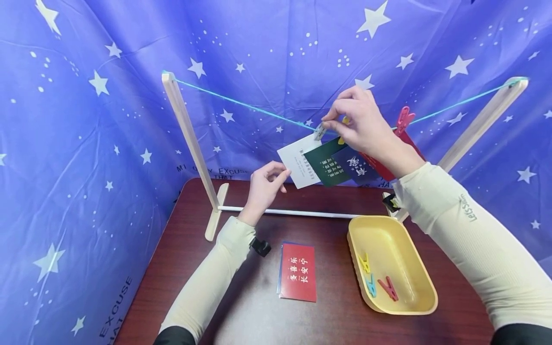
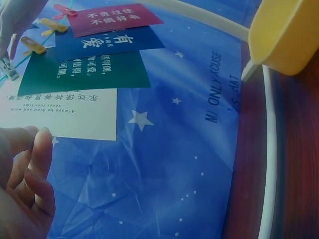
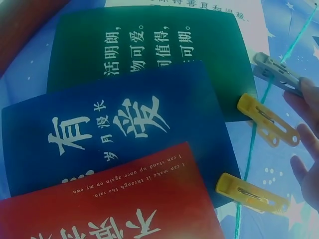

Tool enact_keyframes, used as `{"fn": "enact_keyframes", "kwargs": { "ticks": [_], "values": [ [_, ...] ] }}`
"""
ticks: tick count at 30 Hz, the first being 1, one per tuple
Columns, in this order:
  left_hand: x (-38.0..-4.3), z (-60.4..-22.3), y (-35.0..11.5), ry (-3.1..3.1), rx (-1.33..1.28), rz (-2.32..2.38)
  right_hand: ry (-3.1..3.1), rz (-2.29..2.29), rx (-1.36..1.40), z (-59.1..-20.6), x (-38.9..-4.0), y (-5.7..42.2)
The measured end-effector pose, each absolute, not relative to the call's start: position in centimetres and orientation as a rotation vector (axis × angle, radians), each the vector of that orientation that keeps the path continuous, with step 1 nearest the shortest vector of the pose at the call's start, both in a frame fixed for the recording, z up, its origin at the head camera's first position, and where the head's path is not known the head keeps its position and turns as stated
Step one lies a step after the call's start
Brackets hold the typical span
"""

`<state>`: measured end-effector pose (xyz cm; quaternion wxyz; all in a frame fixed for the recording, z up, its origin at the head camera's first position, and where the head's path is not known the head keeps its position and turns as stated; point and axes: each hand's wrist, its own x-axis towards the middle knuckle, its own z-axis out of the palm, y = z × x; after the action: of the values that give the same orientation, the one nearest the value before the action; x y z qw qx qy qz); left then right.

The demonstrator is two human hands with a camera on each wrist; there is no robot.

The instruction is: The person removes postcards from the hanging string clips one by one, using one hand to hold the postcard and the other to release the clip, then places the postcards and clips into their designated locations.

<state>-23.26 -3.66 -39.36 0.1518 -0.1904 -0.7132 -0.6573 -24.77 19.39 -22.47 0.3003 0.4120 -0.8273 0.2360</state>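
My left hand (image 1: 266,187) pinches the lower left edge of a white card (image 1: 297,160) printed with small text. At that card's top corner on the teal string (image 1: 258,109), my right hand (image 1: 360,120) holds a grey clothespin (image 3: 279,72) between thumb and fingers. Beside it hang a green card (image 3: 149,55), a blue card (image 3: 124,129) and a red card (image 2: 114,19), overlapping each other. Yellow clothespins (image 3: 264,117) fix the green and blue cards to the string. A pink-red clothespin (image 1: 404,120) sits at the red card.
Wooden posts (image 1: 189,139) carry the string above a dark red table (image 1: 241,306). A small stack of cards with a red one (image 1: 298,273) on top lies in front. To its right stands a yellow tray (image 1: 414,268) holding several clothespins (image 1: 388,288). A starry blue cloth (image 1: 267,48) hangs behind.
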Motion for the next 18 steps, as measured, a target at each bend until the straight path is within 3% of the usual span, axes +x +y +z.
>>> {"fn": "enact_keyframes", "kwargs": {
  "ticks": [18],
  "values": [
    [-22.88,-39.85,-3.92,-2.045,-0.581,-1.897,-2.046,0.637,1.104,-22.43,-24.63,19.73]
  ]
}}
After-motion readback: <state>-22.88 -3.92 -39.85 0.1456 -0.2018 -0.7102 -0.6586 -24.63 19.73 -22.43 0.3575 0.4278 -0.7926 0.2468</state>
